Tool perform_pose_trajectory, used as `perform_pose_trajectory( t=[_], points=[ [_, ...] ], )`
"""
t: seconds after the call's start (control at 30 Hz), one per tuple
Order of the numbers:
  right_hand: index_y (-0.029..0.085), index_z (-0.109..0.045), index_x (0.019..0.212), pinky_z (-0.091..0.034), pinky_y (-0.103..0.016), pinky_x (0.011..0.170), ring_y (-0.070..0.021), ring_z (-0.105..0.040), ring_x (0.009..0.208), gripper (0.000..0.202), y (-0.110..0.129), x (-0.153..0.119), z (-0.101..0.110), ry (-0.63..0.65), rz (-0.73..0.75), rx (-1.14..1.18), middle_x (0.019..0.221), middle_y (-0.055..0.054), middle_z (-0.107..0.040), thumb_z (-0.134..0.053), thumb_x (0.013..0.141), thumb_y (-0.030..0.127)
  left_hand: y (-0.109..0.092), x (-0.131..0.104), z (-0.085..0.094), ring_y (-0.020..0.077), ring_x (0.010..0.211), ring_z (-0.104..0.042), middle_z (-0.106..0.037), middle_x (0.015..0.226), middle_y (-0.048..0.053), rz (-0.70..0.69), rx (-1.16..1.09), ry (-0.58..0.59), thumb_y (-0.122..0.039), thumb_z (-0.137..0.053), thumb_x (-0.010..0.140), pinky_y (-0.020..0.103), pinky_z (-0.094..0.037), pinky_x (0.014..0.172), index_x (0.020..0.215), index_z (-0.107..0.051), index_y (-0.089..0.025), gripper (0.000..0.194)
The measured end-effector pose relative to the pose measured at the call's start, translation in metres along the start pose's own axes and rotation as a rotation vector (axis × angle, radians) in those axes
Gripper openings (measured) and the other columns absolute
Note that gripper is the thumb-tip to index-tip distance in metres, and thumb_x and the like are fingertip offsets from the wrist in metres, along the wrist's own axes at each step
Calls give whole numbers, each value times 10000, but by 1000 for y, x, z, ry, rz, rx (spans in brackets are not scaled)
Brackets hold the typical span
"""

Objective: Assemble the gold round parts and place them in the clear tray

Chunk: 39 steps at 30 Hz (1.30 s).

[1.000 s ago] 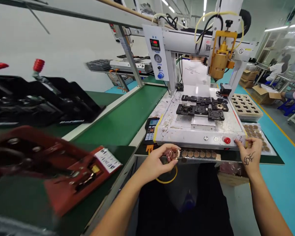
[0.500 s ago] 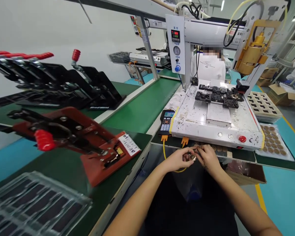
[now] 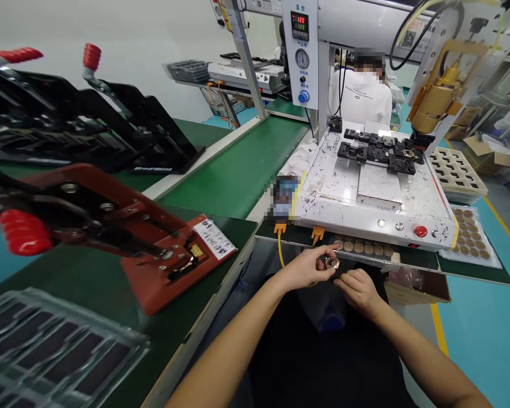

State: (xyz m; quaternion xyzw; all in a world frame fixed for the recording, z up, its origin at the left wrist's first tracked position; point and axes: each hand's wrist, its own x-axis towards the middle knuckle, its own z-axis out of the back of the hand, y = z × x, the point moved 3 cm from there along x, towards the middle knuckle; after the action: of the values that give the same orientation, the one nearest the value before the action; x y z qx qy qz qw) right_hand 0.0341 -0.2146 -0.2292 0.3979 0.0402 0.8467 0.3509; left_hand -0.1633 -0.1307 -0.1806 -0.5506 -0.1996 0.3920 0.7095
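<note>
My left hand [image 3: 304, 270] pinches a small round gold-coloured watch case [image 3: 332, 263] between thumb and fingers, its open face turned up. Just to the right and a little lower is my right hand [image 3: 359, 292], its fingers curled and pressed together; whatever they hold, if anything, is hidden. The two hands are slightly apart, in front of the bench edge. Right behind them, a row of brown round discs [image 3: 359, 247] lies along that edge, below the white machine base [image 3: 340, 224]. Black fixtures [image 3: 378, 153] sit on the machine, one bearing a round metal part.
A reddish-brown clamp press [image 3: 142, 289] with a red handle stands left, behind a clear plastic tray [image 3: 89, 334]. Black toggle presses [image 3: 144, 130] stand farther back. Yellow cables [image 3: 280, 249] hang by my left hand. A sheet of brown discs [image 3: 471, 233] lies right. A person in white [image 3: 361, 99] sits beyond.
My right hand has drawn away from the watch case, down and to the right, and its fingers have curled. My left hand still holds the case. The whole view has shifted slightly.
</note>
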Motion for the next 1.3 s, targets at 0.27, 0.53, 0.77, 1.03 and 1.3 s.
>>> perform_pose_trajectory(
  t=[0.27, 0.53, 0.77, 1.03, 1.3],
  points=[
    [180, -646, 1141, -549, -268, 610, -143, -656, 668, 167, 5, -2, 92, -198, -824, 373, 876, -48, -689, -584, 1093, 328, -38, -17, -33, 154, 812, -651, -721, 1279, 72, -168, 134, -178, -239, -742, 868, 292, -518, 790, 1164, -660, -210, 309],
    [166, -743, 1132, -493, -251, 547, -106, -577, 595, 338, 24, 15, 106, -207, -1079, 706, 829, -46, -677, -764, 979, 466, -63, -45, -60, 225, 1015, -769, -775, 1085, 78, 22, -479, -286, -275, -821, 884, 342, -610, 945, 1214, -622, -173, 398],
    [161, -692, 970, -458, -235, 493, -100, -565, 539, 320, 19, 22, 92, -207, -1133, 896, 796, -44, -710, -851, 908, 432, -64, -53, -64, 305, 1163, -765, -780, 1210, 141, 157, -882, -287, -250, -949, 793, 455, -570, 1127, 1247, -599, -153, 582],
    [164, -666, 967, -495, -257, 536, -123, -580, 523, 352, 25, 39, 99, -114, -1101, 880, 644, -11, -650, -768, 971, 500, -69, -58, -63, 338, 1190, -749, -776, 1238, 181, 186, -1082, -255, -434, -867, 916, 521, -600, 1104, 1357, -689, -112, 574],
    [180, -591, 928, -467, -230, 538, -110, -574, 551, 342, 27, 32, 98, -39, -1164, 1152, 679, 2, -630, -755, 994, 474, -74, -64, -64, 346, 1262, -715, -757, 1300, 176, 125, -1058, -250, -425, -794, 987, 529, -587, 1127, 1369, -707, -146, 482]
  ],
)
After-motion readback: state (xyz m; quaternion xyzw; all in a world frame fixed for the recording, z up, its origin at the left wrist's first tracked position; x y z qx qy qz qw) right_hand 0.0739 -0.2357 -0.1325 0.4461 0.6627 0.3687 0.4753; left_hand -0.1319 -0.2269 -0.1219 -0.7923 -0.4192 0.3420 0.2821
